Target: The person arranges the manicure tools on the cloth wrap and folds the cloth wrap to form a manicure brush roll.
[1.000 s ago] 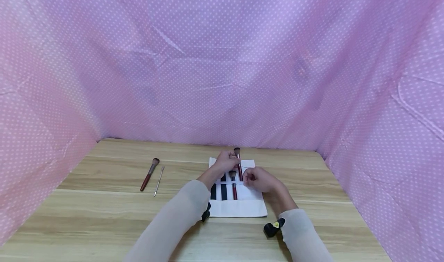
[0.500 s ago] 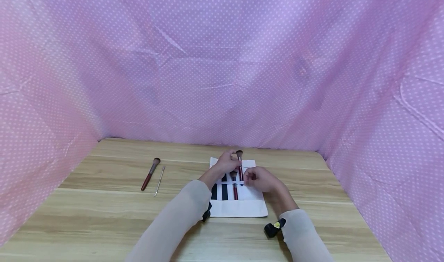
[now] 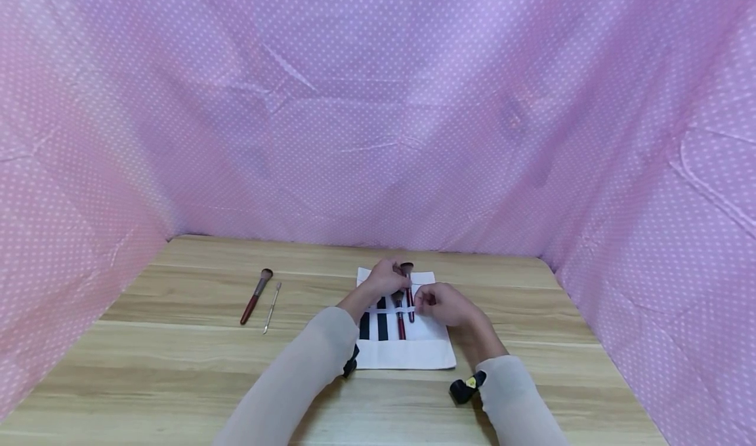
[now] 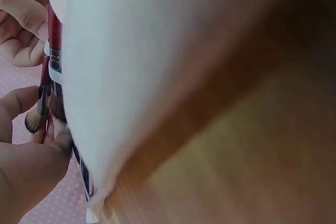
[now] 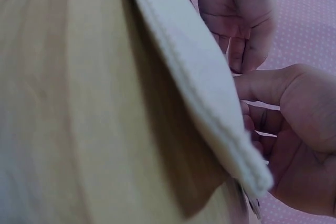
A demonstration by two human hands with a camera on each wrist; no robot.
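Observation:
A white fabric brush roll (image 3: 407,355) lies unrolled on the table, with dark stripes on its left part. My left hand (image 3: 385,279) pinches a makeup brush (image 3: 411,313) near its bristle end; the red handle runs down under the white elastic band (image 3: 376,311). Just left of it, a second makeup brush (image 3: 401,329) sits under the same band. My right hand (image 3: 445,305) pinches the band beside the held brush. In the left wrist view both brushes' bristles (image 4: 34,121) show near my left fingers. The roll hides most of my right fingertips in the right wrist view.
On the left of the wooden table (image 3: 147,367) lie another makeup brush (image 3: 255,297) with a red handle and a thin metal double-ended tool (image 3: 272,308). Pink dotted cloth (image 3: 378,138) hangs behind and at both sides.
The brush in my left hand has slid down toward me through the elastic band, so more of its handle shows below the band. My right hand has stayed in nearly the same place.

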